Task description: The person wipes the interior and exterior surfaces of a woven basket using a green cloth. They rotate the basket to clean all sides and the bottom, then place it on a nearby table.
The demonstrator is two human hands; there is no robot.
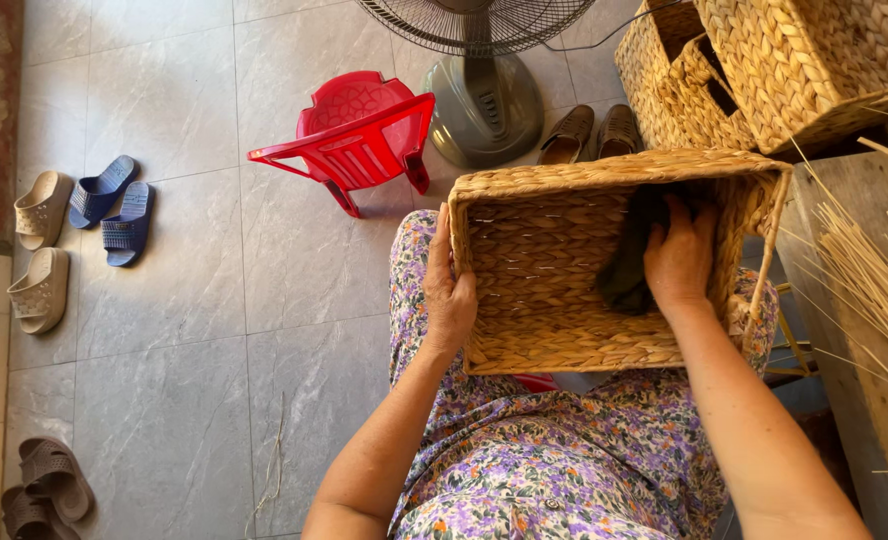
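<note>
A rectangular woven straw basket point(554, 330) rests on my lap, its open side facing up toward me. My left hand point(449, 295) grips the basket's left wall from outside, thumb over the rim. My right hand point(679, 262) is inside the basket at its right end, pressing a dark cloth point(626, 280) against the inner wall. I wear a floral purple dress point(554, 460).
Stacked woven baskets point(764, 70) stand at the top right. A bundle of straw stalks point(874, 280) lies on a wooden bench point(879, 400) at right. A red plastic chair point(359, 135), a standing fan point(484, 100), brown shoes point(592, 132) and several sandals point(114, 205) are on the tiled floor.
</note>
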